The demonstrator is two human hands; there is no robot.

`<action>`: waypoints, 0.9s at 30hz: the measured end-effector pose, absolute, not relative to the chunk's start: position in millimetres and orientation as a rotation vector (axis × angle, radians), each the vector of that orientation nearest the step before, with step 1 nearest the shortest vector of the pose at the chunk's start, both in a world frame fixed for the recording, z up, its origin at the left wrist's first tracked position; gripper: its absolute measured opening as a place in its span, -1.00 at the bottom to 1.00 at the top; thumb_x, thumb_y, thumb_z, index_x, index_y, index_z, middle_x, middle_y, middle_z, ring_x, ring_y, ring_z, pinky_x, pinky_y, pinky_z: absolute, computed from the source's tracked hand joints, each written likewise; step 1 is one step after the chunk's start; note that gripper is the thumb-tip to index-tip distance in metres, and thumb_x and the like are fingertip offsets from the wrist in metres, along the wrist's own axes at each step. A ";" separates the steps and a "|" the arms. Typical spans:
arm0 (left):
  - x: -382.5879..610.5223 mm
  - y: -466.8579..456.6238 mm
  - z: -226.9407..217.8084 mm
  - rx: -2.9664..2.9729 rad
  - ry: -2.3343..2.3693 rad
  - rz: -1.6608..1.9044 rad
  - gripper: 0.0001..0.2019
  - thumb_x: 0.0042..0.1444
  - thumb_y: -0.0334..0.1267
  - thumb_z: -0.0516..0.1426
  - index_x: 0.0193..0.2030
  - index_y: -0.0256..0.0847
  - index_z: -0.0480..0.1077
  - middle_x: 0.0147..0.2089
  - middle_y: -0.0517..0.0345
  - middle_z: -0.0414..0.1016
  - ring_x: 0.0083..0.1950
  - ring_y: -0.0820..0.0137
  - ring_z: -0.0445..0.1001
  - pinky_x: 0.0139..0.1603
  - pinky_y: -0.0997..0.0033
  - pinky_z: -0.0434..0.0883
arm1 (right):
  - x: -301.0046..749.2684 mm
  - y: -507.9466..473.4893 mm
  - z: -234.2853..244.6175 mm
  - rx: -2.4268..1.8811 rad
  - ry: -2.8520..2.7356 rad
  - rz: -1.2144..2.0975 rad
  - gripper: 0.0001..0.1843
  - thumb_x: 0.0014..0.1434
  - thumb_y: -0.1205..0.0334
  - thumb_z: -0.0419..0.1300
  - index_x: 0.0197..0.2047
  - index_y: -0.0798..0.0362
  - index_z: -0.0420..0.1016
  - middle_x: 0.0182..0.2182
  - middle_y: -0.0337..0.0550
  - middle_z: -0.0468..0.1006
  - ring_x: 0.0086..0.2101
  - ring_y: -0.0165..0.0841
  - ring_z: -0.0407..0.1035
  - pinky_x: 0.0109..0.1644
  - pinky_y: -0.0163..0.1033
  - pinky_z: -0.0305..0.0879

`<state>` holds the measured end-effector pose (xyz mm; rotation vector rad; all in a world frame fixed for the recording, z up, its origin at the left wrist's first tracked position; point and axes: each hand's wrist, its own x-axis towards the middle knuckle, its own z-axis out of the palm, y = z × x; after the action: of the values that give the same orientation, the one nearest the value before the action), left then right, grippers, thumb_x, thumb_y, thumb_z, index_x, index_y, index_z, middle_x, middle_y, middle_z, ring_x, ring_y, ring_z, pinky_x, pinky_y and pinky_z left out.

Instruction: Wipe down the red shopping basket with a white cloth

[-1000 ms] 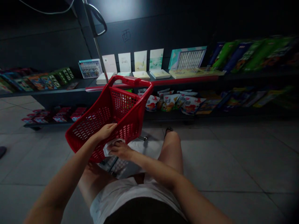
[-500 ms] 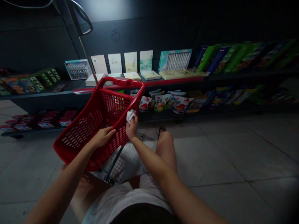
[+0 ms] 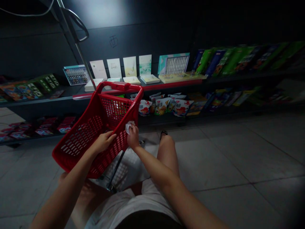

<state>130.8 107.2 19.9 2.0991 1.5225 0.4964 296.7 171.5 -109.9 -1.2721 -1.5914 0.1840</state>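
Left hand [image 3: 104,142], laid over the near side of a red shopping cart [image 3: 125,118], tightness of grip not possible to tell; right hand [image 3: 133,136], closed on a crumpled white cloth [image 3: 128,128], held against that side's outer face, nearer the handle [image 3: 119,85]. Cart upright on tiled floor [image 3: 214,159]; beyond, snack bags [image 3: 182,108] low, pale books [image 3: 130,66] on the upper shelf [image 3: 181,83].

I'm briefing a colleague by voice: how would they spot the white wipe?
Start at the red shopping cart. On its near side, toward the handle, find the person's right hand. The wipe is crumpled in its grip, white where the cart's side is plain red.
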 end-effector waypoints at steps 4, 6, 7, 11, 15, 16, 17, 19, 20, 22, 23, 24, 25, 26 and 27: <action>128.7 110.3 26.8 2.149 1.583 0.408 -0.50 0.15 0.13 -0.07 -0.12 -0.23 0.44 -0.24 0.12 0.56 -0.23 0.28 0.49 -0.22 0.42 0.35 | 333.5 183.5 -125.5 -1.409 -1.569 0.264 -0.48 -0.03 0.51 -0.05 0.01 0.20 0.43 -0.06 0.09 0.40 -0.04 -0.21 0.26 0.11 -0.10 0.20; 133.9 120.3 33.0 2.165 1.641 0.349 -0.48 0.07 0.20 0.00 -0.20 -0.24 0.44 -0.30 0.08 0.55 -0.29 0.26 0.49 -0.28 0.39 0.35 | 344.7 194.0 -108.1 -1.380 -1.468 0.202 -0.49 -0.01 0.50 -0.06 0.01 0.18 0.43 -0.06 0.07 0.41 -0.04 -0.22 0.25 0.12 -0.10 0.19; 139.2 127.5 36.1 2.168 1.676 0.330 -0.47 0.05 0.23 0.01 -0.22 -0.25 0.43 -0.32 0.06 0.55 -0.31 0.25 0.50 -0.30 0.38 0.35 | 346.7 199.1 -96.1 -1.352 -1.413 0.150 -0.50 0.01 0.49 -0.06 0.02 0.17 0.43 -0.04 0.06 0.39 -0.02 -0.21 0.23 0.14 -0.10 0.17; 175.7 161.1 43.0 2.176 1.818 0.333 -0.47 0.11 0.20 -0.03 -0.08 -0.24 0.37 -0.17 -0.05 0.56 -0.18 0.20 0.52 -0.22 0.36 0.36 | 336.1 211.3 -69.9 -1.280 -1.434 0.018 -0.51 0.05 0.47 -0.03 0.04 0.12 0.41 0.06 0.03 0.33 0.06 -0.21 0.17 0.20 -0.10 0.09; 207.7 177.9 38.7 2.171 1.969 0.328 -0.56 0.23 0.05 -0.13 -0.08 -0.24 0.36 -0.12 -0.19 0.55 -0.06 0.11 0.52 -0.11 0.26 0.35 | 326.8 199.9 -112.0 -1.361 -1.610 0.077 -0.55 0.03 0.46 0.01 0.00 0.14 0.46 0.08 0.07 0.34 0.03 -0.18 0.20 0.16 -0.07 0.12; 211.3 178.4 37.1 2.174 1.992 0.327 -0.58 0.25 0.01 -0.15 -0.08 -0.23 0.36 -0.12 -0.19 0.55 -0.05 0.11 0.52 -0.09 0.26 0.35 | 328.4 195.5 -125.9 -1.390 -1.621 0.122 -0.54 0.02 0.46 0.01 0.01 0.15 0.46 0.07 0.08 0.35 0.01 -0.19 0.22 0.15 -0.08 0.14; 213.1 178.0 35.7 2.181 2.005 0.327 -0.60 0.26 -0.03 -0.17 -0.09 -0.22 0.36 -0.12 -0.18 0.55 -0.05 0.12 0.52 -0.08 0.26 0.34 | 331.6 192.0 -137.2 -1.414 -1.614 0.176 -0.52 0.02 0.47 0.00 0.01 0.15 0.46 0.04 0.09 0.37 -0.01 -0.20 0.24 0.13 -0.08 0.16; 213.3 176.2 33.8 2.201 2.011 0.323 -0.62 0.27 -0.06 -0.17 -0.09 -0.19 0.36 -0.12 -0.15 0.56 -0.06 0.13 0.53 -0.08 0.27 0.34 | 341.7 191.0 -144.9 -1.438 -1.534 0.269 -0.49 -0.01 0.49 -0.04 0.01 0.16 0.46 -0.03 0.08 0.40 -0.04 -0.23 0.28 0.10 -0.10 0.21; 212.6 175.3 33.4 2.210 2.011 0.320 -0.63 0.27 -0.06 -0.16 -0.09 -0.19 0.36 -0.12 -0.13 0.56 -0.07 0.14 0.53 -0.09 0.27 0.34 | 347.6 194.3 -139.5 -1.436 -1.460 0.286 -0.48 -0.01 0.50 -0.06 0.01 0.18 0.45 -0.04 0.07 0.40 -0.04 -0.23 0.29 0.10 -0.11 0.22; 211.3 174.3 33.7 2.224 2.008 0.313 -0.63 0.27 -0.06 -0.16 -0.09 -0.18 0.36 -0.13 -0.12 0.56 -0.09 0.14 0.53 -0.10 0.28 0.34 | 358.6 208.2 -111.8 -1.395 -1.290 0.245 -0.46 0.00 0.50 -0.10 0.04 0.21 0.41 0.00 0.10 0.38 0.02 -0.23 0.27 0.16 -0.08 0.20; 211.1 174.2 34.2 2.229 2.007 0.310 -0.63 0.27 -0.05 -0.16 -0.10 -0.18 0.36 -0.13 -0.12 0.57 -0.09 0.14 0.53 -0.11 0.29 0.34 | 362.9 217.5 -92.2 -1.355 -1.219 0.196 -0.44 0.03 0.49 -0.11 0.09 0.23 0.37 0.05 0.13 0.34 0.06 -0.22 0.23 0.20 -0.07 0.15; 211.3 174.2 34.9 2.234 2.004 0.307 -0.63 0.28 -0.06 -0.16 -0.10 -0.19 0.36 -0.14 -0.13 0.57 -0.10 0.14 0.53 -0.12 0.29 0.34 | 365.7 227.4 -71.3 -1.302 -1.193 0.146 -0.43 0.04 0.49 -0.11 0.14 0.22 0.31 0.11 0.13 0.30 0.12 -0.22 0.18 0.26 -0.05 0.09; 211.8 174.2 35.7 2.238 2.001 0.305 -0.64 0.28 -0.06 -0.16 -0.10 -0.19 0.36 -0.14 -0.13 0.57 -0.10 0.14 0.54 -0.13 0.29 0.34 | 366.9 236.9 -51.3 -1.249 -1.219 0.114 -0.40 0.04 0.49 -0.10 0.18 0.19 0.27 0.15 0.10 0.27 0.17 -0.22 0.13 0.29 -0.04 0.04; 212.3 174.2 36.5 2.242 1.997 0.303 -0.64 0.28 -0.07 -0.16 -0.10 -0.19 0.36 -0.14 -0.13 0.57 -0.11 0.14 0.54 -0.13 0.29 0.34 | 366.2 245.4 -34.4 -1.200 -1.271 0.097 -0.38 0.03 0.51 -0.10 0.19 0.17 0.25 0.18 0.08 0.25 0.20 -0.24 0.10 0.31 -0.04 0.01; 212.9 174.1 37.3 2.247 1.992 0.302 -0.64 0.28 -0.07 -0.16 -0.10 -0.20 0.36 -0.14 -0.13 0.57 -0.11 0.15 0.54 -0.14 0.30 0.34 | 363.9 252.2 -22.2 -1.158 -1.322 0.088 -0.37 0.03 0.52 -0.10 0.20 0.15 0.24 0.19 0.06 0.24 0.22 -0.26 0.07 0.33 -0.05 -0.01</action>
<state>212.9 174.1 37.3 2.2472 1.9915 0.3025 363.9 252.2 -22.2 -1.1581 -1.3221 0.0881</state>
